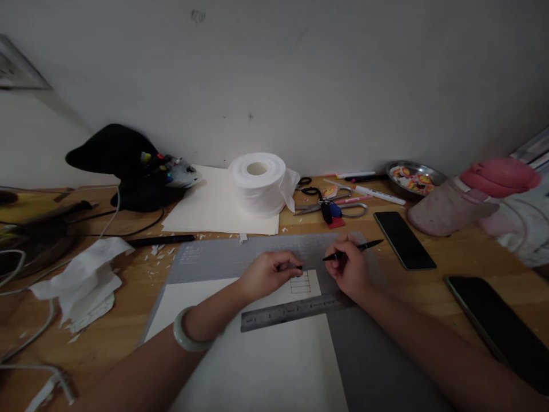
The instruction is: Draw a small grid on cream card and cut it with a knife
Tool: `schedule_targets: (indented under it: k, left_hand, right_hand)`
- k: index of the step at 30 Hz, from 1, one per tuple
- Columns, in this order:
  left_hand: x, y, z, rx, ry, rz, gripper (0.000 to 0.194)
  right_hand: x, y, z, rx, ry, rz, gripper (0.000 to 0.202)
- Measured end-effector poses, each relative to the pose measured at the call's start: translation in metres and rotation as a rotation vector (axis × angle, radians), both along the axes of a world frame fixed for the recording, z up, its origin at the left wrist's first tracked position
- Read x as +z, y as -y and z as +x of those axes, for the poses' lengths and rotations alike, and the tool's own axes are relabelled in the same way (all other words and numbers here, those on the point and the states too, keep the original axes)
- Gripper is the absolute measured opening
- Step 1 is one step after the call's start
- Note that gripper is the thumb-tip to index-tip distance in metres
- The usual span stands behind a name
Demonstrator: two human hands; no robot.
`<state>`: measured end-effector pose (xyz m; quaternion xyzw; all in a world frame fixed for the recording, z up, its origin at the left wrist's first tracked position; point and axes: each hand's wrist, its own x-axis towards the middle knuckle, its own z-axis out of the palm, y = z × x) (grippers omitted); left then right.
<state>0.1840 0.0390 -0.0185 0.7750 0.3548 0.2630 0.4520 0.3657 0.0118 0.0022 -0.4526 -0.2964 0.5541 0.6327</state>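
My left hand (269,274) is closed in a pinch on a small black pen cap (295,268), above the top of a cream paper sheet (283,360). Held in my right hand (349,269) is a slim black pen (369,245), its tip pointing left toward the cap, with a gap between them. Below the left fingertips a small ruled grid (300,282) is drawn on the paper. A steel ruler (283,313) lies slantwise across the sheet, its right end near my right wrist. Under the paper is a grey cutting mat (364,343).
Behind the mat stand a toilet paper roll (257,186), scissors (354,210) and several markers (380,195). To the right are two phones (404,240), a pink-lidded bottle (454,203) and a metal bowl (416,178). Crumpled tissue (88,280), cables and a black pen pouch (124,166) occupy the left.
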Motion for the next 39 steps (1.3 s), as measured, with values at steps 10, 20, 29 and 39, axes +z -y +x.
schedule_targets:
  k: [10, 20, 29, 39]
  left_hand:
    - [0.005, 0.000, 0.001, -0.001, -0.011, -0.003, 0.014]
    - [0.003, 0.000, 0.001, -0.033, 0.015, -0.008, 0.016]
    - [0.004, -0.001, 0.001, -0.048, 0.016, 0.021, 0.013]
    - [0.004, 0.000, 0.000, -0.029, -0.001, 0.046, 0.012]
  right_hand:
    - [-0.003, 0.015, 0.008, 0.361, 0.881, 0.364, 0.021]
    - [-0.008, 0.011, 0.007, 0.346, 1.011, 0.401, 0.020]
    - [0.006, 0.025, 0.002, 0.249, 0.836, 0.348, 0.024]
    - [0.050, 0.050, -0.004, 0.092, 0.859, 0.420, 0.022]
